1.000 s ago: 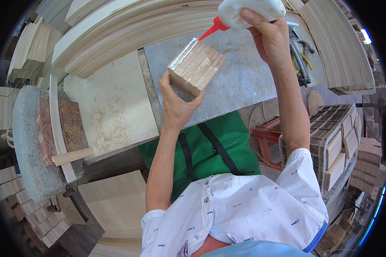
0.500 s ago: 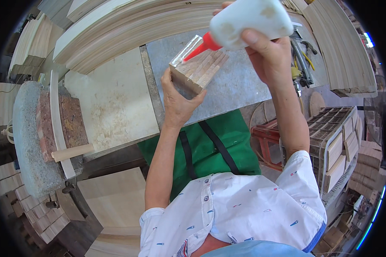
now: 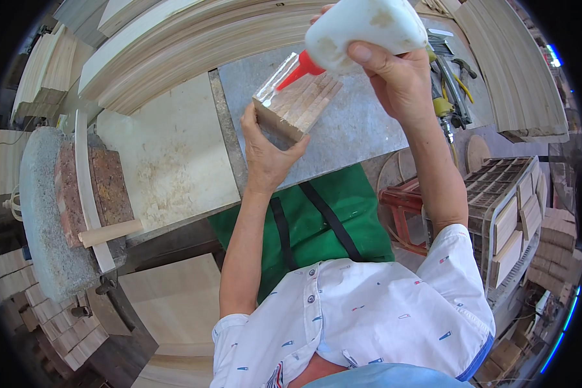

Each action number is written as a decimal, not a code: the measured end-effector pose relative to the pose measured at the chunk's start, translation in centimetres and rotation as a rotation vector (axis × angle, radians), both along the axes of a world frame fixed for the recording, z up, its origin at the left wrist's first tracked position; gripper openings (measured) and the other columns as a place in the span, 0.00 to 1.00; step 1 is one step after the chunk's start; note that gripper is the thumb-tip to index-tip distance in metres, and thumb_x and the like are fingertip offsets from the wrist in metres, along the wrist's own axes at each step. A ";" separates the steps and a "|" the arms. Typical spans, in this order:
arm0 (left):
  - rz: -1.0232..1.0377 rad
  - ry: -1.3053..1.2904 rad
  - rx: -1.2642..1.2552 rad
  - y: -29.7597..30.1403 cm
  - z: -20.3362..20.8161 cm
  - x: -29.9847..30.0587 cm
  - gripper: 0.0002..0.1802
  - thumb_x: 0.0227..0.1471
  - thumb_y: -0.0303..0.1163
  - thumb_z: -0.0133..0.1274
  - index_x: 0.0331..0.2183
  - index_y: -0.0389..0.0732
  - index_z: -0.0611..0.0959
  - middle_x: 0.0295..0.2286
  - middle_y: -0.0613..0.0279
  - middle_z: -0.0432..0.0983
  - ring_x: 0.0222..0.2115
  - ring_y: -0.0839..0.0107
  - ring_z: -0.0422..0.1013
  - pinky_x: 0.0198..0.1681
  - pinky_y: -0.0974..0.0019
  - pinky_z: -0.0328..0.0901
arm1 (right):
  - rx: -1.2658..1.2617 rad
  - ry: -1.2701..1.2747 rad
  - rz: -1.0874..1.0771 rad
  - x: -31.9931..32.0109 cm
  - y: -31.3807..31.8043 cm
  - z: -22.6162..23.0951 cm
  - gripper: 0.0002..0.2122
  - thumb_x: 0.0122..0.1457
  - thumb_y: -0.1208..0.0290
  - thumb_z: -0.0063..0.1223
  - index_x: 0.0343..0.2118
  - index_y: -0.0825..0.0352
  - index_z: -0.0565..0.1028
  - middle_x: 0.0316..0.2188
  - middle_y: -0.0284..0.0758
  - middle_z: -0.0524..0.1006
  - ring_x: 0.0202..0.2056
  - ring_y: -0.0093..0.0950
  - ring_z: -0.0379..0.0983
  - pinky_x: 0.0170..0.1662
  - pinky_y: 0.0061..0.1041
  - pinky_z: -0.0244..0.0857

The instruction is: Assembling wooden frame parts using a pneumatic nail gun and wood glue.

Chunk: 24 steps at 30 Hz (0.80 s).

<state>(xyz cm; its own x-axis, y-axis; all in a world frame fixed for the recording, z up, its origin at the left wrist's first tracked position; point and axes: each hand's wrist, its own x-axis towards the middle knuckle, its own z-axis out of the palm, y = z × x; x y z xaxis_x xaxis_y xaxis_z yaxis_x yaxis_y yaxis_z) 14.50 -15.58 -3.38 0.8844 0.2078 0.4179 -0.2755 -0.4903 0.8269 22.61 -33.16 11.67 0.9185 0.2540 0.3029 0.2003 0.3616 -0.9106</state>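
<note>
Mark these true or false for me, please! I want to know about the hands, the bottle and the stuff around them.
1. The right hand holds a white bottle. True.
2. Its nozzle is blue. False: it is red.
3. The left hand is flat on the green cloth. False: it grips a wooden block.
4. The green cloth has black straps. True.
5. The crate is on the person's left. False: it is on the right.

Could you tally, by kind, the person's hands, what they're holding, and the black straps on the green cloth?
Hands (left hand, right hand): 2
White bottle, held: 1
Wooden block, held: 1
Black straps: 2
Total: 6
</note>
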 end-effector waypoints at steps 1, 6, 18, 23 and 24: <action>-0.006 -0.006 -0.001 -0.1 0.0 0.1 0.58 0.29 0.32 0.71 0.57 0.36 0.53 0.49 0.48 0.58 0.51 0.55 0.59 0.56 0.58 0.57 | -0.030 -0.115 0.036 0.8 -0.5 -0.2 0.23 0.49 0.76 0.63 0.50 0.71 0.69 0.44 0.40 0.76 0.47 0.33 0.73 0.51 0.33 0.67; -0.025 -0.017 -0.013 -0.3 -0.1 0.2 0.58 0.29 0.32 0.71 0.57 0.36 0.52 0.49 0.48 0.58 0.51 0.55 0.59 0.56 0.58 0.57 | -0.089 -0.284 -0.025 5.0 -3.2 -2.9 0.21 0.55 0.74 0.58 0.51 0.72 0.68 0.47 0.42 0.75 0.50 0.35 0.72 0.54 0.35 0.66; -0.018 -0.014 -0.001 -0.2 0.1 0.2 0.57 0.30 0.31 0.71 0.57 0.37 0.53 0.49 0.48 0.58 0.52 0.55 0.59 0.56 0.57 0.57 | 0.063 -0.175 -0.108 2.0 -3.4 -0.6 0.22 0.55 0.72 0.58 0.52 0.72 0.67 0.48 0.43 0.74 0.50 0.34 0.72 0.54 0.35 0.67; -0.012 0.002 -0.003 -0.1 0.1 0.1 0.57 0.30 0.31 0.71 0.57 0.36 0.52 0.49 0.48 0.57 0.52 0.56 0.59 0.56 0.57 0.56 | -0.033 -0.172 0.092 -0.5 0.0 -0.1 0.25 0.54 0.69 0.58 0.53 0.73 0.66 0.48 0.45 0.73 0.51 0.37 0.71 0.55 0.36 0.65; -0.013 0.002 -0.001 -0.2 0.1 0.1 0.57 0.30 0.31 0.71 0.57 0.36 0.52 0.49 0.48 0.57 0.52 0.56 0.59 0.56 0.57 0.56 | -0.044 -0.180 0.094 -0.6 0.1 -0.3 0.25 0.54 0.69 0.58 0.53 0.73 0.66 0.48 0.45 0.73 0.51 0.37 0.71 0.55 0.36 0.65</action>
<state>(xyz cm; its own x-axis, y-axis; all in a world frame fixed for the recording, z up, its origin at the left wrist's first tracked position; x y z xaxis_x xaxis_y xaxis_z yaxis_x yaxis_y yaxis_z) 14.55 -15.73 -3.24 0.8882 0.1964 0.4155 -0.2800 -0.4855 0.8282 21.98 -33.02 11.39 0.8221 0.3527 0.4469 0.3286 0.3470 -0.8784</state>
